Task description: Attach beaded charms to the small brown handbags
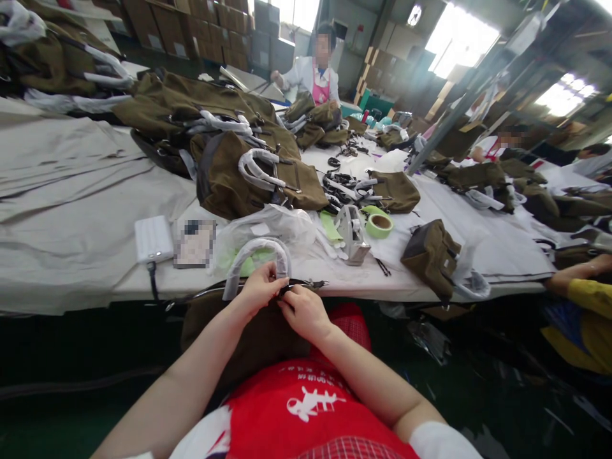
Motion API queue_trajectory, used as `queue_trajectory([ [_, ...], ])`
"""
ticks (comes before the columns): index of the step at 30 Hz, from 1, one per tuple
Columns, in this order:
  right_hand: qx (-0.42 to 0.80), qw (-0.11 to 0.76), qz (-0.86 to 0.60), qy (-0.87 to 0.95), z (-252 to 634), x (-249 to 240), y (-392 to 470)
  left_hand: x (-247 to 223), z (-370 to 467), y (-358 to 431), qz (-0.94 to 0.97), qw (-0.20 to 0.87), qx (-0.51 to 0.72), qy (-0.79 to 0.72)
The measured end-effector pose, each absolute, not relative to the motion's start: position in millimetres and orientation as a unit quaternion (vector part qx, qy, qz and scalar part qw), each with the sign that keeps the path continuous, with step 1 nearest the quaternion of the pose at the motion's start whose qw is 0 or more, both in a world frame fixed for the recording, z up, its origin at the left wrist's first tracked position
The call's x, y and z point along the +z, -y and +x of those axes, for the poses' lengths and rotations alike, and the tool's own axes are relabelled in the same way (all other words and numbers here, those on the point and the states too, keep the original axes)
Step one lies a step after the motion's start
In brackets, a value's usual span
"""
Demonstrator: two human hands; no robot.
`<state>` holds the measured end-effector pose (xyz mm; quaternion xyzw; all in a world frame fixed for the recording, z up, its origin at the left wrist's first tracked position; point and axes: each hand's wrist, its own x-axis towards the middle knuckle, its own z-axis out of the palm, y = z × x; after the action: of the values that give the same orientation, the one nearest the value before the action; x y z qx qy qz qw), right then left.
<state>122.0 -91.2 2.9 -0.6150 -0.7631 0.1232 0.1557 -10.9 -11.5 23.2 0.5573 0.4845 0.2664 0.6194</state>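
Note:
An olive-brown handbag (205,322) hangs at the table's front edge against my lap, its zipped top edge uppermost. Its arched handle (255,245), wrapped in white film, stands up from that edge. My left hand (262,290) is closed in a pinch on the bag at the right foot of the handle. Right beside it, my right hand (306,311) has its fingers pressed together on the same spot. A small dark piece shows between the fingertips, too small to name. My hands hide much of the bag's top edge.
Behind the bag lie crumpled clear plastic (287,229), a tape dispenser (352,236), a green tape roll (379,224) and a white power bank (153,239). Brown bags (258,172) are piled beyond; another bag (430,255) sits right. Co-workers are across and at right.

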Motion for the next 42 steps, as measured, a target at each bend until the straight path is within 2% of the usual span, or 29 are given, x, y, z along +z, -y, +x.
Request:
queue_trajectory([
  [4,0.157,0.144,-0.567,0.796,127,3,89,17,-13,10,0.548,0.630,0.270,-0.480],
  [9,0.302,0.298,-0.608,0.671,132,-1,95,13,-21,7,0.553,0.595,0.271,-0.517],
  [14,0.382,0.337,-0.626,0.591,128,-16,102,5,-35,15,0.607,0.501,0.297,-0.541],
  [19,0.318,0.302,-0.673,0.596,126,-11,106,1,-43,39,0.739,0.396,0.222,-0.498],
  [23,0.240,0.235,-0.694,0.637,121,4,112,-3,-42,47,0.753,0.401,0.197,-0.483],
  [28,0.256,0.180,-0.613,0.725,113,10,119,-8,-41,38,0.766,0.389,0.178,-0.480],
  [33,0.262,0.218,-0.525,0.780,131,19,123,-14,-42,33,0.773,0.375,0.145,-0.491],
  [38,0.164,0.289,-0.698,0.634,183,15,118,-13,-43,39,0.775,0.348,0.186,-0.494],
  [42,0.062,0.255,-0.819,0.510,232,-11,107,-2,-40,44,0.760,0.332,0.279,-0.485],
])
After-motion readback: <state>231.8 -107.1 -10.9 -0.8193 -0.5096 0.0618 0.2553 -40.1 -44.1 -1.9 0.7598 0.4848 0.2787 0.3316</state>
